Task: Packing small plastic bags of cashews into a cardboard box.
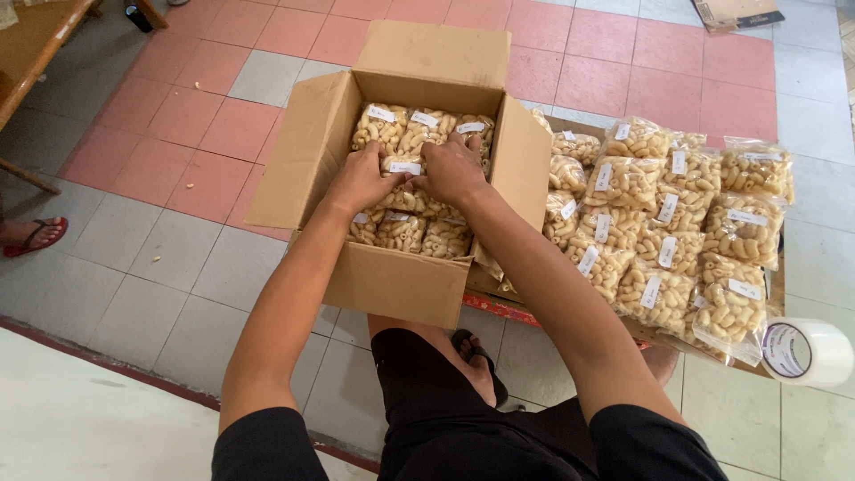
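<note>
Black shorts [463, 419] and a black sandal [476, 356] on the person's own foot sit closest, at six o'clock below the box. Far out at nine o'clock another person's foot in a red flip-flop [36, 234] rests on the grey and pink floor tiles [160, 116]. Moving rightward, the open brown cardboard box [392, 276] stands on the floor with its flaps up, filled with clear plastic bags of pale curled snacks with white labels [419, 233]. Inside it the left hand [359, 181] lies palm down, fingers together, pressing on one such bag [403, 171] near the middle of the top layer; the right hand [452, 169], just beside it at three o'clock and nearly touching, presses the same bag with fingers curled down onto it. At three o'clock of the box, a heap of more of these bags [677, 232] lies on a flat cardboard sheet [570, 125]. Farthest right, at four o'clock, sits a roll of clear packing tape [806, 350].
</note>
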